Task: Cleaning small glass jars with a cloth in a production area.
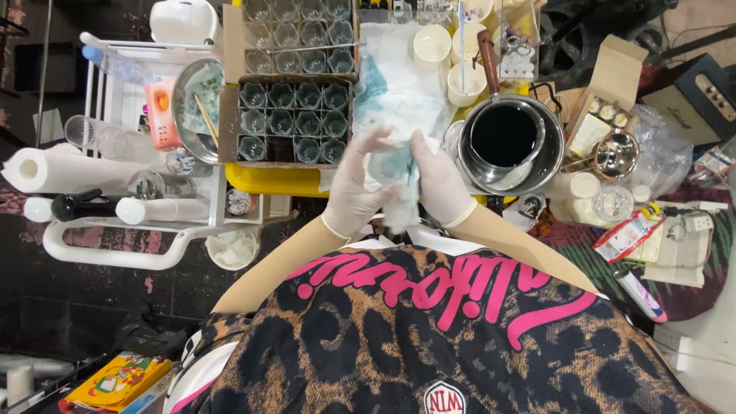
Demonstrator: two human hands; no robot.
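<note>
Both my hands wear pale gloves and meet in front of my chest. My left hand (354,188) and my right hand (441,180) together grip a small clear glass wrapped in a white tissue stained teal (392,167). The tissue hangs down between the wrists. Just beyond the hands a cardboard box (230,115) holds rows of several small dark glasses. To the right of my right hand stands a metal pot (537,165) with a black-lined cup inside it.
A white trolley (115,245) at the left carries a paper roll (65,169), bottles and a metal bowl (188,100). White cups (432,42) stand at the back. A yellow tray edge (268,180) lies under the box. Packets and a small open carton (606,100) clutter the right.
</note>
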